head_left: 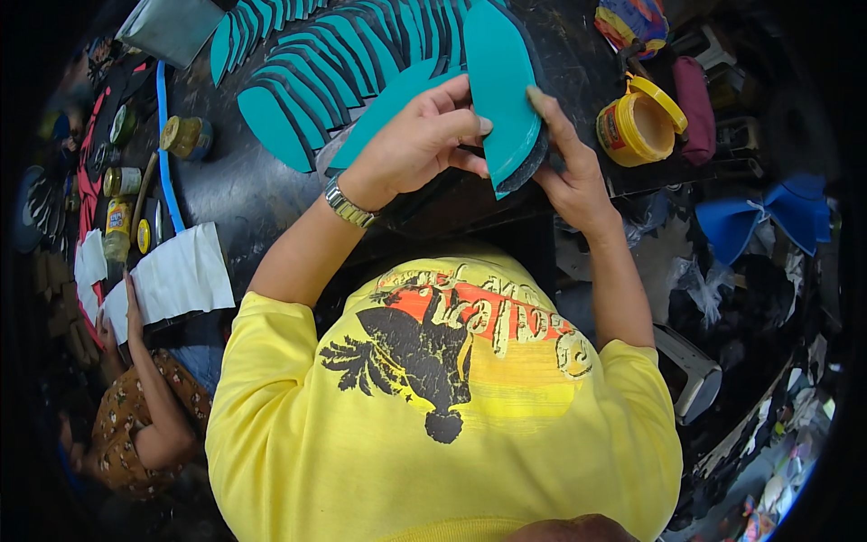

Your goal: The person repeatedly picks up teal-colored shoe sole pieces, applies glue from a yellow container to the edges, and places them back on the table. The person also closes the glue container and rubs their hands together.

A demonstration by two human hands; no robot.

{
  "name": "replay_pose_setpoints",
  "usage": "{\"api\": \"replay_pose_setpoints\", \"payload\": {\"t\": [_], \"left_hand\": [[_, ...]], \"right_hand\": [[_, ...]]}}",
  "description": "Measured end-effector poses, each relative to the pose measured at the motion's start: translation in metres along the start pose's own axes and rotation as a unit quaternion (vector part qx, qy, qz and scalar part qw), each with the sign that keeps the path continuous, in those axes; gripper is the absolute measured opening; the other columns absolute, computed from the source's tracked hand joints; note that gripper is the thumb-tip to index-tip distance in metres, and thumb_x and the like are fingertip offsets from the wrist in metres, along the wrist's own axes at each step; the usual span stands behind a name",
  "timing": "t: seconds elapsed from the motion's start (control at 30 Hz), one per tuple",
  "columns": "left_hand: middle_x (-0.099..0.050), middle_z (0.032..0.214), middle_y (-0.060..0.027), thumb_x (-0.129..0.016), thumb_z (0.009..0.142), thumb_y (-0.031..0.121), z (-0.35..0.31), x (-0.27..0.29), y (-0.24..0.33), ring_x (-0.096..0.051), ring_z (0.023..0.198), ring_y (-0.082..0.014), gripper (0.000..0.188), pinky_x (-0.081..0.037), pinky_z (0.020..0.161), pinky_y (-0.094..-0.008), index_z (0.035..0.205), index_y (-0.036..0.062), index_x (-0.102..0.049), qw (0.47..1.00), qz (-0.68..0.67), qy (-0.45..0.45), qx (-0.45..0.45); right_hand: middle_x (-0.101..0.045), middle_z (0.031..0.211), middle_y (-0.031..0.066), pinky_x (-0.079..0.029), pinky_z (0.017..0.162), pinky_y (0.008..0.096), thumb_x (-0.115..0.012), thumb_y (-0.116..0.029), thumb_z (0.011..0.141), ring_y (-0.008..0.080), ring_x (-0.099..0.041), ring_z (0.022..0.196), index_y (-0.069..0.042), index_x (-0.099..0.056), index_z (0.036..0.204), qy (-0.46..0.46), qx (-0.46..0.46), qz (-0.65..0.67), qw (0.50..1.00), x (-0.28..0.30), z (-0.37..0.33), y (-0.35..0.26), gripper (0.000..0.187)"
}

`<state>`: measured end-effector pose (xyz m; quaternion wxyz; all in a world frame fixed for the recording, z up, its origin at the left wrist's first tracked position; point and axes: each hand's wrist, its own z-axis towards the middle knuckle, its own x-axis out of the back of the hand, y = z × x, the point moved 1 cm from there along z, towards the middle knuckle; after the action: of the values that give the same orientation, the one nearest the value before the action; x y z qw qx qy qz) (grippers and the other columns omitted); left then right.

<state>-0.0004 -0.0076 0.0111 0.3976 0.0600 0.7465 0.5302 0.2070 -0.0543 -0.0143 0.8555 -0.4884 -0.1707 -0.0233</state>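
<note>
Between my two hands, just above the near edge of the table, is a teal curved sheet piece (pixel 499 86) with a dark layer along its right edge. My left hand (pixel 423 135), with a watch on the wrist, pinches its left side between thumb and fingers. On the other side, my right hand (pixel 575 172) grips the right edge, its thumb against the dark layer. A second teal piece (pixel 384 117) lies under and beyond my left hand. Further off, overlapping rows of similar teal pieces with dark edges (pixel 312 86) cover the table.
Right of my hands stands an open yellow tub (pixel 639 126), its lid tilted up. A maroon pouch (pixel 694 108) lies beside it. Small jars (pixel 187 137) and a blue strip (pixel 168 185) are at left. There another person handles a white sheet (pixel 181 275). Blue foam pieces (pixel 768 217) sit at right.
</note>
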Motion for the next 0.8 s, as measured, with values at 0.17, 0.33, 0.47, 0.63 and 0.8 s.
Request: {"api": "replay_pose_setpoints", "payload": {"t": [0.17, 0.33, 0.47, 0.63, 0.8], "left_hand": [[-0.064, 0.100, -0.0017, -0.056, 0.092, 0.005, 0.008, 0.010, -0.003, -0.064, 0.081, -0.0070, 0.041, -0.061, 0.068, -0.0243, 0.132, 0.0048, -0.050, 1.000, -0.005, 0.017, -0.015], [-0.062, 0.093, 0.0004, -0.059, 0.090, 0.005, 0.016, 0.014, -0.003, -0.062, 0.077, -0.0060, 0.036, -0.061, 0.070, -0.0259, 0.125, 0.0044, -0.053, 0.999, -0.025, 0.011, -0.016], [-0.064, 0.099, -0.0027, -0.057, 0.091, 0.003, 0.014, 0.013, 0.000, -0.065, 0.081, -0.0091, 0.040, -0.062, 0.070, -0.0270, 0.130, 0.0039, -0.050, 0.998, -0.060, -0.030, 0.009], [-0.066, 0.109, -0.0074, -0.054, 0.092, 0.002, 0.005, -0.002, 0.003, -0.069, 0.085, -0.0137, 0.049, -0.063, 0.069, -0.0281, 0.140, 0.0040, -0.043, 0.983, -0.134, -0.121, 0.034], [-0.063, 0.105, -0.0006, -0.062, 0.091, 0.005, 0.018, 0.013, 0.035, -0.062, 0.085, -0.0054, 0.046, -0.055, 0.068, -0.0205, 0.135, 0.0029, -0.050, 0.997, 0.070, -0.023, 0.006]], "right_hand": [[-0.070, 0.109, 0.0094, -0.052, 0.083, 0.0294, -0.058, 0.011, 0.085, 0.0158, -0.067, 0.094, -0.011, -0.051, 0.142, -0.123, -0.090, 0.040, 0.987, -0.004, -0.013, -0.014, 0.061], [-0.071, 0.103, 0.0096, -0.052, 0.077, 0.0291, -0.060, 0.012, 0.081, 0.0209, -0.068, 0.084, -0.007, -0.067, 0.123, -0.195, -0.006, 0.015, 0.981, 0.008, -0.012, -0.020, 0.046], [-0.069, 0.110, 0.0134, -0.052, 0.079, 0.0284, -0.056, 0.017, 0.079, 0.0207, -0.067, 0.089, -0.003, -0.065, 0.122, -0.051, -0.003, 0.053, 0.997, 0.015, -0.012, -0.018, 0.048], [-0.057, 0.136, 0.0171, -0.049, 0.096, 0.0341, -0.056, 0.015, 0.080, 0.0317, -0.059, 0.121, -0.005, -0.045, 0.143, 0.039, 0.021, -0.107, 0.993, 0.006, -0.005, -0.003, 0.067], [-0.060, 0.126, 0.0179, -0.052, 0.083, 0.0321, -0.059, 0.011, 0.082, 0.0256, -0.065, 0.102, -0.006, -0.034, 0.150, 0.063, 0.020, -0.180, 0.981, 0.019, -0.005, 0.013, 0.074]]}}
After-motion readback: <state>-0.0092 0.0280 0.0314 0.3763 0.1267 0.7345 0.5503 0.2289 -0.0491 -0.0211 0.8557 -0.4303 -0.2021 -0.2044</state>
